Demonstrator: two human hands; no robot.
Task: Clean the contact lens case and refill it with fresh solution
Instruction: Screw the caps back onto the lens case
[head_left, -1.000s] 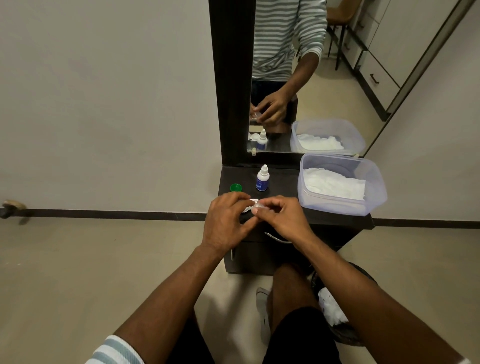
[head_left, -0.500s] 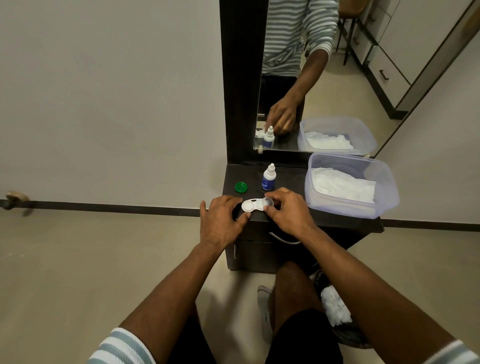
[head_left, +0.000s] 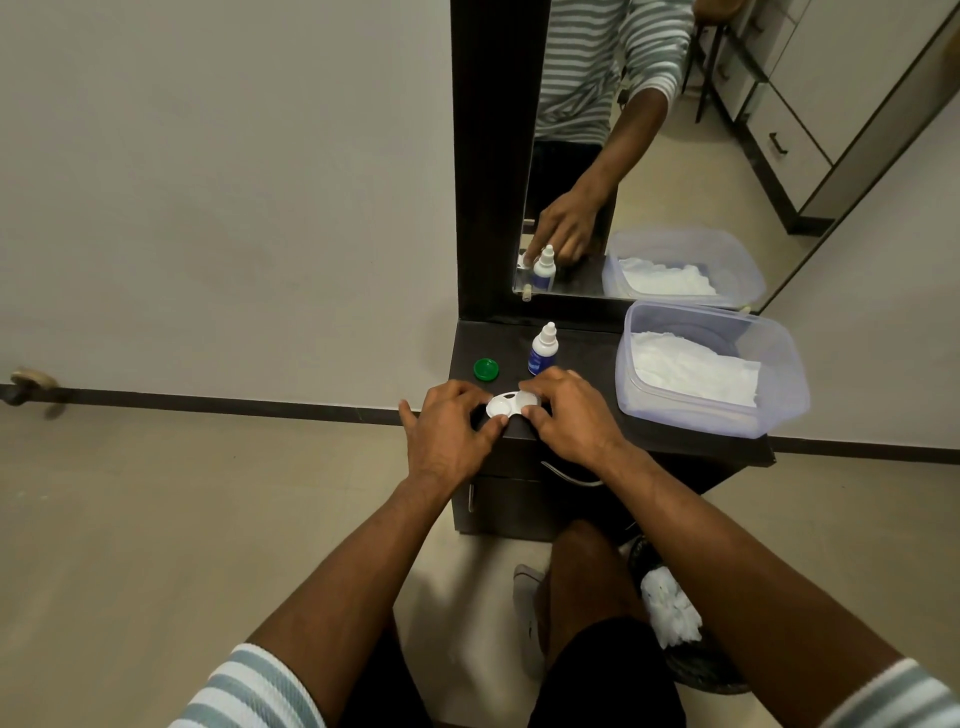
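Left hand (head_left: 451, 426) now steadies the contact lens case (head_left: 511, 404) by its left well, fingertips pinching the rim; a second ago I had it lifted, and now it lies flat on the desk (head_left: 675, 434) at the near edge. My right hand (head_left: 563, 410) grips the right well. The green cap (head_left: 486, 369) is off, solution bottle (head_left: 542, 349) just beyond, so refilling looks next.

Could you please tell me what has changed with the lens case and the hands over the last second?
The lens case came down from the fingertips onto the dark table; the left hand and right hand now steady its ends. The green cap, bottle and tissue tub stayed put.
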